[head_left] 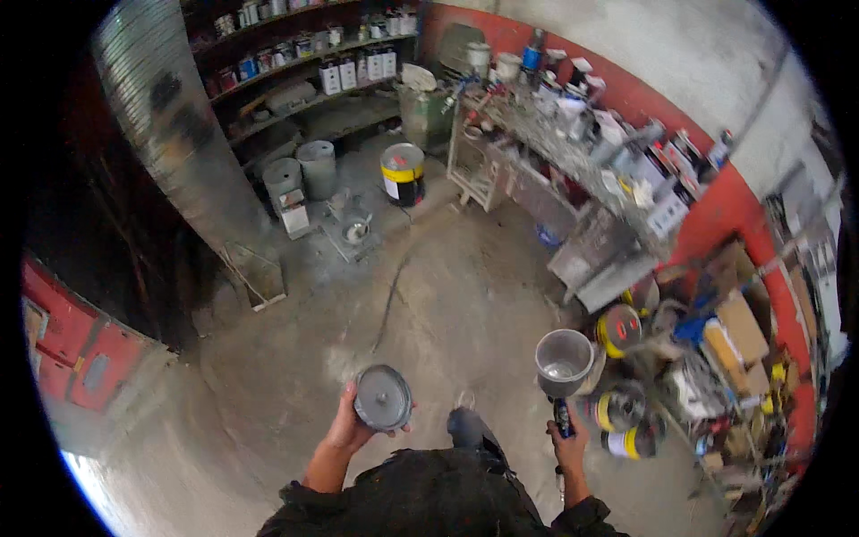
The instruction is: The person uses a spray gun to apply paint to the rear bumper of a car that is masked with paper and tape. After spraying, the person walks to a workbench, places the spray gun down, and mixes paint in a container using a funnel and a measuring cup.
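My left hand [344,424] grips a round grey lid [383,399] with a small knob at its middle, the fingers curled round its edge. Off to the right, my right hand [571,440] is closed round the dark handle of a spray gun [561,413]. Above that handle sits the gun's round metal cup [565,360], uncovered, with its grey inside showing. Lid and cup are well apart, both held over the concrete floor. How much the cup holds cannot be made out.
A cluttered workbench [573,148] with cans and bottles runs along the right wall. Paint buckets [617,329] and boxes [735,333] crowd the right side. Ahead stand a yellow-and-black bucket [403,172], grey buckets [317,168] and loaded shelves [304,63]. A dark hose [391,300] crosses the floor.
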### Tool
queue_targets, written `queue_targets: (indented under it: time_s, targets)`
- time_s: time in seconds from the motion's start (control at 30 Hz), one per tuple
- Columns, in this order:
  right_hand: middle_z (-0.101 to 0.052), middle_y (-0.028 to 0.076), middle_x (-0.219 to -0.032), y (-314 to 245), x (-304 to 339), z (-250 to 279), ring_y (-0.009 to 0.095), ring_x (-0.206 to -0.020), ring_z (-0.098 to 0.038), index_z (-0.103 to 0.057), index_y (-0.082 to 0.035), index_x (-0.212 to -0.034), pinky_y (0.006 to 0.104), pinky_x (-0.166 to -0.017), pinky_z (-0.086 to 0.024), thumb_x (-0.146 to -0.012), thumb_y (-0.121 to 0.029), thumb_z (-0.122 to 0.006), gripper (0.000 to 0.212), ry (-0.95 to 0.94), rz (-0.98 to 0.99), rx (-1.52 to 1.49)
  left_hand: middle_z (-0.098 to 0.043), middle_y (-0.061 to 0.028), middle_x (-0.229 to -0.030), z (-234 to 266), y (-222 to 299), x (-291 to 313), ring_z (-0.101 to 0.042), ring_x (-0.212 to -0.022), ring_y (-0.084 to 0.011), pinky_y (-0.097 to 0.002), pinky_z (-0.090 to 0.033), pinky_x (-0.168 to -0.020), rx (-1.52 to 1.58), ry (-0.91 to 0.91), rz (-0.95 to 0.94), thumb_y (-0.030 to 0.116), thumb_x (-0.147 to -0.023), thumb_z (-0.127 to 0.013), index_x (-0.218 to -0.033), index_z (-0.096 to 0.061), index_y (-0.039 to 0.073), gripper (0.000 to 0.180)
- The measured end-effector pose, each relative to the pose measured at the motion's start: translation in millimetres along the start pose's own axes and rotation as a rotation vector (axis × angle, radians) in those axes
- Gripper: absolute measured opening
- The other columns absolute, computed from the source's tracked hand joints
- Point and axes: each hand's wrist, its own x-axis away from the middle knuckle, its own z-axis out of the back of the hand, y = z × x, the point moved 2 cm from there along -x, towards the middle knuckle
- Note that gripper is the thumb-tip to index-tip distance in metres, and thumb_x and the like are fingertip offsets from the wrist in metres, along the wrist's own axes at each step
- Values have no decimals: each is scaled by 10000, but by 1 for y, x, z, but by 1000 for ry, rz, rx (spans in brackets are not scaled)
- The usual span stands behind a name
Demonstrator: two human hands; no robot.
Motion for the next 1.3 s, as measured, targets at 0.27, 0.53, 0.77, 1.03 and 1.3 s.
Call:
queue_targets:
  time_s: [0.27,0.53,0.77,1.03,1.3]
  targets:
    - [-607,5,-868,-91,-305,-81,72,-701,-514,-514,-21,-1382,237,-643,-460,-796,-16,-725,624,-314,97,-154,-586,-268,-1235,6,81,-146,-652,-984,-422,-424,-568,-637,276,438,-240,773,-890,-256,-1384,-412,88,859]
    - [-614,6,-799,-220,-567,-265,59,-598,-491,-462,-49,-1429,227,-519,-399,-851,-20,-669,614,-523,40,-392,-586,-212,-1225,114,166,-279,-610,-1068,-442,-456,-579,-613,373,457,-374,784,-880,-272,-1360,-445,96,856]
    - [-664,78,-837,-352,-762,-405,105,-574,-530,-571,-4,-1178,271,-488,-451,-897,-47,-632,291,-525,-10,-523,-571,-177,-1249,139,294,-392,-574,-1126,-462,-591,-556,-751,416,608,-492,729,-916,-295,-1374,-445,98,795]
    - [-637,112,-764,-421,-1085,-600,143,-520,-517,-569,-23,-1036,304,-410,-429,-926,-17,-560,111,-511,-67,-653,-575,-144,-1249,202,352,-501,-616,-1047,-398,-610,-544,-755,671,1036,-750,704,-930,-303,-1380,-447,113,756]
    - [-680,209,-844,-445,-1419,-703,260,-590,-635,-505,133,-1199,405,-475,-517,-837,-3,-620,403,-551,-146,-109,-559,-283,-1279,201,389,-560,-618,-1024,-431,-501,-571,-751,541,1200,-573,768,-854,-392,-1422,-426,67,903]
